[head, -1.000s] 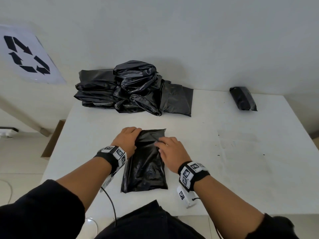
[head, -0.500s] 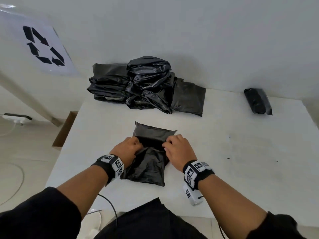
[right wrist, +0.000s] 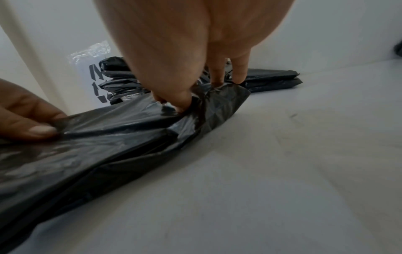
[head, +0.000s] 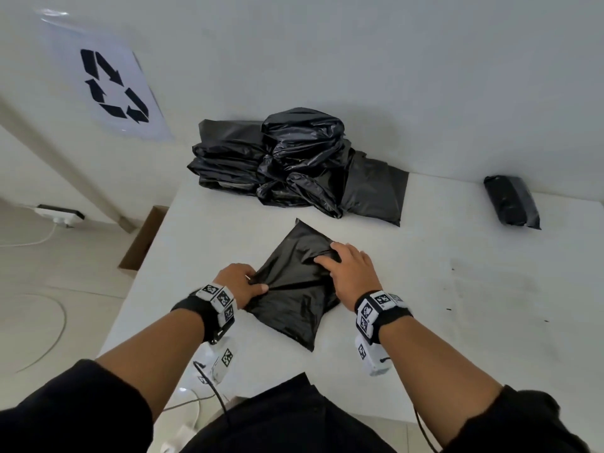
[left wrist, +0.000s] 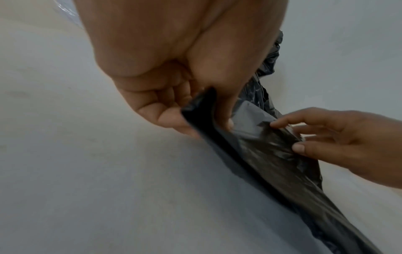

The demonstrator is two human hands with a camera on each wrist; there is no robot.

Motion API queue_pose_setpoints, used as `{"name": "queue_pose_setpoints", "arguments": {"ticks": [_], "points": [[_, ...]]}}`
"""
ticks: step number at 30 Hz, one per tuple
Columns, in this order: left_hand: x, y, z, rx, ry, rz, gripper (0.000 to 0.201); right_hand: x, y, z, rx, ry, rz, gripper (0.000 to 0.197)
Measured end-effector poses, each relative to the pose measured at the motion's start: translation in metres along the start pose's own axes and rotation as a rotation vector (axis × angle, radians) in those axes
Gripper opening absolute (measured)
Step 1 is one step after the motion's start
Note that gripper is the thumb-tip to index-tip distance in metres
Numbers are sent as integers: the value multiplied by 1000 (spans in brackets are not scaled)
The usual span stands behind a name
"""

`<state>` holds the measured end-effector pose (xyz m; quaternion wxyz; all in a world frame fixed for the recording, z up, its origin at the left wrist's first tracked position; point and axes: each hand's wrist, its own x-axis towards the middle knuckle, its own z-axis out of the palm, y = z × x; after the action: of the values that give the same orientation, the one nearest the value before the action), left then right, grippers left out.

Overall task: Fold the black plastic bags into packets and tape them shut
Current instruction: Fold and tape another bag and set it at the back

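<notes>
A flat black plastic bag lies slantwise on the white table in front of me. My left hand pinches its left edge between thumb and curled fingers, plainly seen in the left wrist view as left hand on the black bag. My right hand sits on the bag's far right corner. In the right wrist view the right hand bunches the black bag between thumb and fingertips, and that corner stands raised.
A heap of loose black bags sits at the table's back against the wall. One finished black packet lies at the back right. A recycling sign hangs on the wall. A cardboard box stands left of the table.
The bag has turned from lying straight towards me to lying slantwise. My left hand has drawn back along the left edge and my right hand has moved out to the far right corner.
</notes>
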<state>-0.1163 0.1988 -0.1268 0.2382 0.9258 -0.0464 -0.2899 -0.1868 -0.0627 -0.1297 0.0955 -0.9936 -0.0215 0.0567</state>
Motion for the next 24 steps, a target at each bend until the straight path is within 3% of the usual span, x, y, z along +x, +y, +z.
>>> {"name": "queue_pose_setpoints", "arguments": {"ticks": [7,10,15,18,20,22,24], "points": [[-5,-12,-1,-337,-58,-67,14,0,19,-10,-32,1,59,59],[-7,-10,-2,-336,-82,-57,12,-1,20,-9,-7,70,49,56],[-12,-8,-6,-306,-226,-69,22,-2,34,-9,266,-66,81,57],[-14,-9,-3,-333,-280,-82,24,-10,39,-16,380,55,235,49],[-16,-7,0,-337,-293,-88,27,-19,38,-23,390,156,438,32],[-18,-4,3,-329,-308,-86,31,-29,34,-28,395,79,630,16],[-20,0,5,-320,-314,-83,32,-35,30,-24,453,-119,701,27]]}}
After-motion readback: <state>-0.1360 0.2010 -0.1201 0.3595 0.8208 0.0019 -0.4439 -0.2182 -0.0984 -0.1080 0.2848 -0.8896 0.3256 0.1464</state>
